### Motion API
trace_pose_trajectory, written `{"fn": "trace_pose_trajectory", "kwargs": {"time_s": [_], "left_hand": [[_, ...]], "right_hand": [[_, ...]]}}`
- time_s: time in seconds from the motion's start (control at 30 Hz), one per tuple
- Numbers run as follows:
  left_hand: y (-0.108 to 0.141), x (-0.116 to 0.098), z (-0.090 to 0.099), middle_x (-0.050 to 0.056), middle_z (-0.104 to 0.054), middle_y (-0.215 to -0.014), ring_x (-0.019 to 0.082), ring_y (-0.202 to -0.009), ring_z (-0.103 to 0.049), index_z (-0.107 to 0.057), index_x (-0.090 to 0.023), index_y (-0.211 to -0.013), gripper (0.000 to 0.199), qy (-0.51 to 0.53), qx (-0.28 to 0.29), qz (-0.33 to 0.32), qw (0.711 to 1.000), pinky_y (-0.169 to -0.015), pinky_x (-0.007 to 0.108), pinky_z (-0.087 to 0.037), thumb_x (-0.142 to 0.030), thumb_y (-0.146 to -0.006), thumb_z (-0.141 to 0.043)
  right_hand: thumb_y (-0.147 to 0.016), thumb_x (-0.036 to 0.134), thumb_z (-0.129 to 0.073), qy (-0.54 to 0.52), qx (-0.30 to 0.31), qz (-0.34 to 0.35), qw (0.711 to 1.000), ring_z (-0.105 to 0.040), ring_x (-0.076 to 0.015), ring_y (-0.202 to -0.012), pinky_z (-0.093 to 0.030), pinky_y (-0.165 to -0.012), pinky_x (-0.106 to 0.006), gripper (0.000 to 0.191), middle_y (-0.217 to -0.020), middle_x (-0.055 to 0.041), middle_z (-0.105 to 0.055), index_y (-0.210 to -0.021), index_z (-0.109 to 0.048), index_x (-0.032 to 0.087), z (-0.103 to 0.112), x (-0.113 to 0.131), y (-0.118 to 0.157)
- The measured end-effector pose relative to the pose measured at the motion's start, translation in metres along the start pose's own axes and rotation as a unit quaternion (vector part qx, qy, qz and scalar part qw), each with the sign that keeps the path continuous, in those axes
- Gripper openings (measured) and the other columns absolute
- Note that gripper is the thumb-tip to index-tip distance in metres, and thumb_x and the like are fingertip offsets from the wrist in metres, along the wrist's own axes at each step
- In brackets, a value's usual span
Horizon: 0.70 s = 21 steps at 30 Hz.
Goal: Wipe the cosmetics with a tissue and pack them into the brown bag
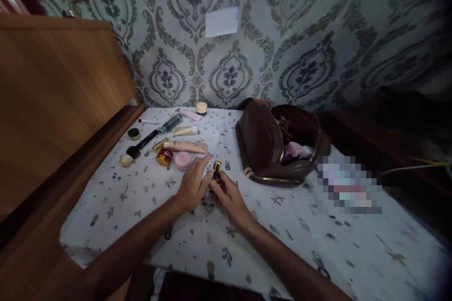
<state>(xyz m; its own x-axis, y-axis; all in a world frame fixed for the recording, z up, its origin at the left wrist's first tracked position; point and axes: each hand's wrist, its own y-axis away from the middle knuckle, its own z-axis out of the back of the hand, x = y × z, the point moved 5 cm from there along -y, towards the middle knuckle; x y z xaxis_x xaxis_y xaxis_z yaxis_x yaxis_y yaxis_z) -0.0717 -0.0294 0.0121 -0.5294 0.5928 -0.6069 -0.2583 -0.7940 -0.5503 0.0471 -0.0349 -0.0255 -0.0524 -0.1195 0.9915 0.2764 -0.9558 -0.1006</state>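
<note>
Near the middle of the table, my right hand (228, 197) is closed around a small dark bottle with a gold cap (216, 166), which points up. My left hand (194, 182) is beside it, its fingers stretched out and near the bottle; whether they touch it is unclear. Just left of my left hand sit a pink round jar (182, 161) and a red and gold jar (164, 157). Behind them lies a peach tube (186, 146), with a gold tube (160, 145) at its left end.
An open brown bag (263, 143) with items inside stands at the right. Farther back left lie a black brush (148, 138), a green bottle (171, 123), a pale tube (185, 130) and a cream jar (201, 108). A wooden panel (63, 89) borders the left.
</note>
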Motion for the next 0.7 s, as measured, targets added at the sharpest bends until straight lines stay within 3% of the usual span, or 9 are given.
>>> {"fn": "trace_pose_trajectory", "kwargs": {"time_s": [0.13, 0.23, 0.33, 0.43, 0.53, 0.7], "left_hand": [[0.0, -0.004, 0.005, 0.012, -0.057, -0.117, 0.022, -0.109, -0.054, -0.042, -0.017, -0.135, 0.037, -0.037, -0.003, -0.035, 0.999, -0.096, 0.038, -0.044, -0.032, -0.102, -0.035], [-0.004, -0.008, 0.01, 0.006, -0.057, -0.092, 0.019, -0.087, -0.055, -0.057, -0.017, -0.104, 0.026, -0.056, 0.005, -0.036, 0.998, -0.08, 0.032, -0.044, -0.028, -0.102, -0.034], [-0.01, -0.009, 0.014, 0.001, -0.048, -0.074, 0.016, -0.071, -0.049, -0.048, -0.019, -0.073, 0.031, -0.044, 0.027, -0.013, 0.999, -0.069, 0.029, -0.039, -0.027, -0.1, -0.036], [-0.014, -0.007, 0.016, -0.001, -0.044, -0.069, 0.014, -0.068, -0.046, -0.043, -0.02, -0.066, 0.036, 0.039, 0.048, 0.023, 0.998, -0.066, 0.028, -0.036, -0.032, -0.1, -0.038], [-0.014, 0.0, 0.014, -0.001, -0.048, -0.069, 0.014, -0.069, -0.049, -0.05, -0.018, -0.071, 0.039, 0.141, 0.051, 0.09, 0.985, -0.067, 0.026, -0.039, -0.041, -0.1, -0.037], [-0.008, 0.003, 0.003, 0.001, -0.054, -0.073, 0.015, -0.071, -0.052, -0.057, -0.016, -0.079, 0.048, 0.192, 0.05, 0.131, 0.971, -0.069, 0.027, -0.042, -0.053, -0.099, -0.032]], "right_hand": [[-0.091, 0.032, -0.052, 0.171, 0.012, 0.05, 0.984, -0.05, -0.0139, -0.065, -0.041, -0.062, -0.026, 0.013, -0.072, 0.0024, -0.054, -0.095, -0.056, 0.019, 0.001, 0.009, 0.003], [-0.089, 0.023, -0.055, 0.247, 0.03, 0.072, 0.966, -0.05, -0.0157, -0.071, -0.041, -0.067, -0.028, 0.008, -0.078, -0.0002, -0.057, -0.095, -0.058, 0.019, 0.0, 0.012, 0.004], [-0.089, 0.023, -0.058, 0.267, 0.051, 0.094, 0.958, -0.052, -0.0169, -0.074, -0.041, -0.069, -0.029, 0.011, -0.082, -0.0024, -0.058, -0.098, -0.06, 0.018, -0.001, 0.011, 0.005], [-0.091, 0.026, -0.058, 0.249, 0.063, 0.101, 0.961, -0.053, -0.017, -0.073, -0.041, -0.068, -0.029, 0.012, -0.081, -0.0029, -0.058, -0.098, -0.06, 0.017, -0.001, 0.009, 0.005], [-0.091, 0.031, -0.059, 0.204, 0.069, 0.084, 0.973, -0.053, -0.0164, -0.07, -0.042, -0.066, -0.029, 0.014, -0.078, -0.0015, -0.059, -0.095, -0.059, 0.018, -0.002, 0.006, 0.005], [-0.087, 0.042, -0.063, 0.0, 0.07, -0.002, 0.998, -0.061, -0.0155, -0.067, -0.048, -0.06, -0.027, 0.035, -0.079, 0.0018, -0.062, -0.111, -0.047, 0.023, -0.006, -0.003, 0.004]]}}
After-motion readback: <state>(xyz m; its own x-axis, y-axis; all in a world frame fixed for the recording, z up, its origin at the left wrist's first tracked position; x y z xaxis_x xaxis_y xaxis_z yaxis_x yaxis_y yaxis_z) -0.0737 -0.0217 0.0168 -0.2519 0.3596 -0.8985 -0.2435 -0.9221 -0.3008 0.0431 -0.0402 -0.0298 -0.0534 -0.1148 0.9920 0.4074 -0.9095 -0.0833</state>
